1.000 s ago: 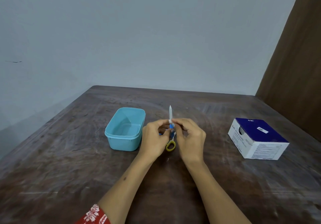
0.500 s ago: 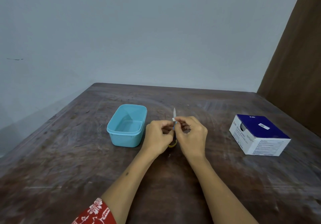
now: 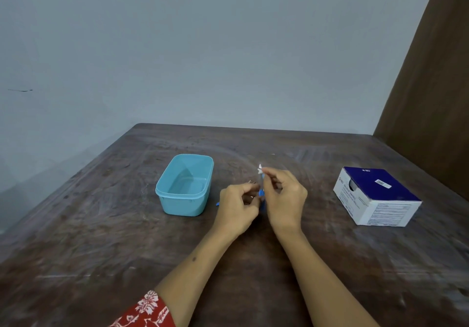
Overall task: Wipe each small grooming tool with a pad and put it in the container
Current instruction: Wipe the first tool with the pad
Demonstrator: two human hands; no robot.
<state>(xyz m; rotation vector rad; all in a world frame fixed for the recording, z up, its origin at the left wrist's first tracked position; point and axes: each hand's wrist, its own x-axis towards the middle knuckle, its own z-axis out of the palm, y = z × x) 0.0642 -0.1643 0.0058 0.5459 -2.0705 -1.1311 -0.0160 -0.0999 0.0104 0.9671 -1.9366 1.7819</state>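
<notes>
Two hands (image 3: pixel 238 206) (image 3: pixel 285 199), one tool (image 3: pixel 261 193), one pad (image 3: pixel 260 170), one container (image 3: pixel 184 185), one box (image 3: pixel 375 197)

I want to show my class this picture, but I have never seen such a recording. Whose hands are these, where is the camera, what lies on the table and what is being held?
There is no machine here: a person works with two bare hands, filmed by a wide-angle camera worn on their head, looking down. On the scratched dark brown wooden table stand an open, empty light blue plastic container and, to the right, a white and dark blue cardboard box. The left hand grips a small blue-handled tool, mostly hidden. The right hand pinches a small white pad at the tool's upper end.
</notes>
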